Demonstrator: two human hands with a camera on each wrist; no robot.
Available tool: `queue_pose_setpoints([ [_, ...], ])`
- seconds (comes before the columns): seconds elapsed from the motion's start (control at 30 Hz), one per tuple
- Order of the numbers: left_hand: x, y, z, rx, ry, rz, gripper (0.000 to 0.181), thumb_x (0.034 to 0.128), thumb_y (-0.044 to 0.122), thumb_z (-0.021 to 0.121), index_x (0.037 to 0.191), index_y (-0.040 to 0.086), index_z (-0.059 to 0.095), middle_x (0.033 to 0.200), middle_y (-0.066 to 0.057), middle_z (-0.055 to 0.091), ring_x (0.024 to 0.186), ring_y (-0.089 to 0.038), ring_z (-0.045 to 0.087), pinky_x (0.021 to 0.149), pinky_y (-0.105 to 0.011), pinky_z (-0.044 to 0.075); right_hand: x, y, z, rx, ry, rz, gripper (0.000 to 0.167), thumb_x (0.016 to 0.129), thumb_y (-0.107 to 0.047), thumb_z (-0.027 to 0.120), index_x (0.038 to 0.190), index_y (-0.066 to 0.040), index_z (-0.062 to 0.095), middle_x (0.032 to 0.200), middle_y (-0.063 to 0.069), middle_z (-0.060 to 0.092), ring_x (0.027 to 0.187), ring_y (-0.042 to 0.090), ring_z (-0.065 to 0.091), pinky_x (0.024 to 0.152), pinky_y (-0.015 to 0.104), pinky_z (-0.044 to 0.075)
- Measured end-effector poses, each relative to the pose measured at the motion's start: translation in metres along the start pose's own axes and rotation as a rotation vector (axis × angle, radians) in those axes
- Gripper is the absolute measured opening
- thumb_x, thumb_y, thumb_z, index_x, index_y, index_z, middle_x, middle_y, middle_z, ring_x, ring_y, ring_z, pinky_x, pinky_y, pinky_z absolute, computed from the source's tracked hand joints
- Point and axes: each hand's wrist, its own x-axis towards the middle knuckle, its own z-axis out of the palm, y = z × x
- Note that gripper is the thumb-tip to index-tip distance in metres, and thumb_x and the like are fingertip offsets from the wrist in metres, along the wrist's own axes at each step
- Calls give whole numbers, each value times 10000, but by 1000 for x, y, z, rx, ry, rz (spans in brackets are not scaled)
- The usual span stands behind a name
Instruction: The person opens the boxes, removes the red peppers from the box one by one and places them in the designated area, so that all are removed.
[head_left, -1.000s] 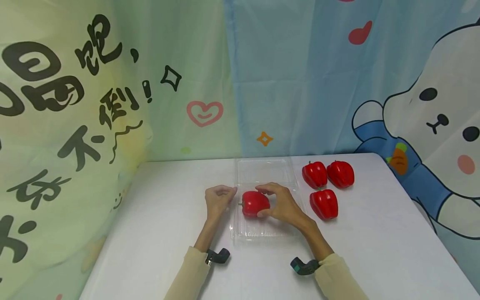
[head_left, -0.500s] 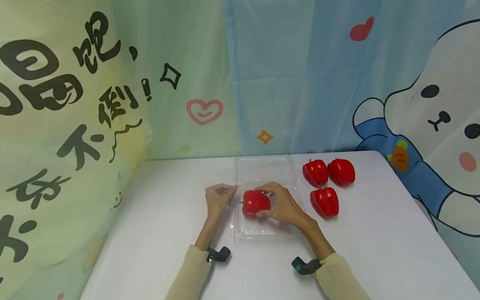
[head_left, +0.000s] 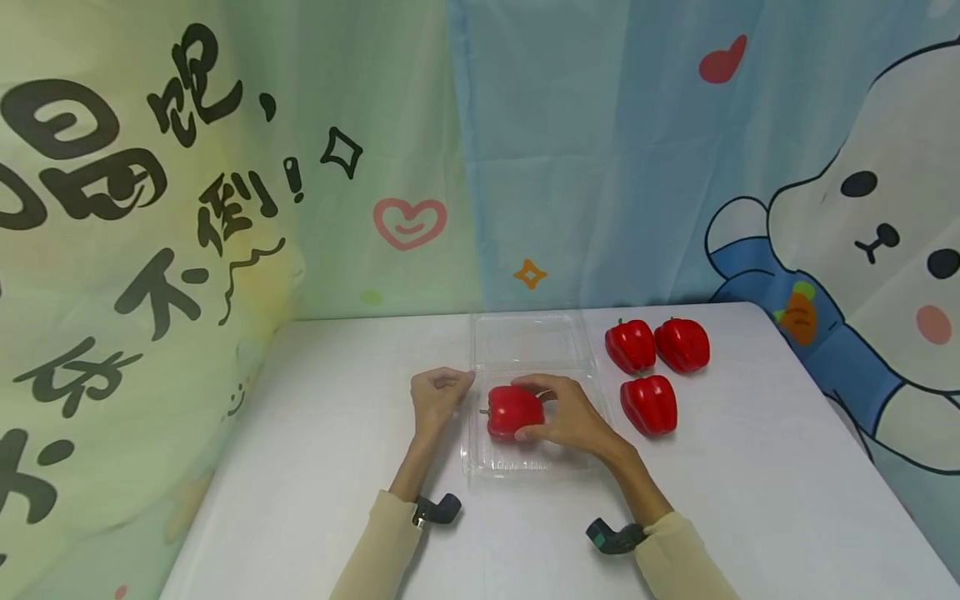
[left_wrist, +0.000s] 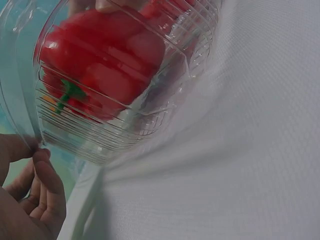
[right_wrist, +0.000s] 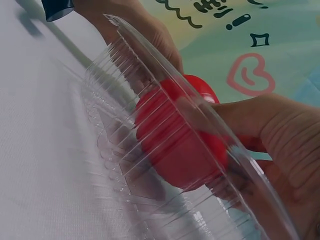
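Note:
A red bell pepper [head_left: 513, 412] with a green stem [left_wrist: 70, 94] is inside the base of a clear plastic clamshell box [head_left: 498, 463], its stem pointing left in the head view. My right hand [head_left: 572, 415] grips the pepper from the right, thumb on the near side and fingers on the far side. In the right wrist view, the box wall stands between the camera and the pepper [right_wrist: 175, 135]. My left hand [head_left: 437, 402] pinches the box's left rim between thumb and forefinger, seen closely in the left wrist view [left_wrist: 40, 192].
The open lid [head_left: 528, 340] lies flat behind the base. To the right sit three more red bell peppers, one nearer [head_left: 648, 405] and two farther back [head_left: 630, 346] [head_left: 682, 344]. A white cloth covers the table [head_left: 337, 467]; a printed curtain [head_left: 540, 167] hangs behind it.
The pepper and my right hand have shifted slightly right and toward me inside the box. My left hand keeps its pinch on the rim, and the other peppers stay put.

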Motion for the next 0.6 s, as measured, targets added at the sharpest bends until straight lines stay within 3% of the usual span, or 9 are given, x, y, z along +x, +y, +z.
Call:
queue_pose_setpoints([
  [0.2, -2, -1, 1, 14, 4, -26, 193, 922, 206, 839, 869, 21, 820, 769, -150, 798, 627, -102, 662, 639, -241, 528, -3, 5, -2, 53, 26, -38, 792, 755, -236, 995, 1474, -149, 675, 1471, 78, 712, 1270, 310, 682, 1001, 502, 640],
  [0.6, -2, 2, 0, 3, 3, -16, 189, 921, 197, 839, 877, 14, 820, 767, -165, 798, 619, -99, 670, 634, -242, 531, -1, 5, -5, 119, 85, -104, 776, 751, -234, 1001, 1458, -140, 695, 1465, 79, 720, 1300, 334, 677, 1010, 543, 634],
])
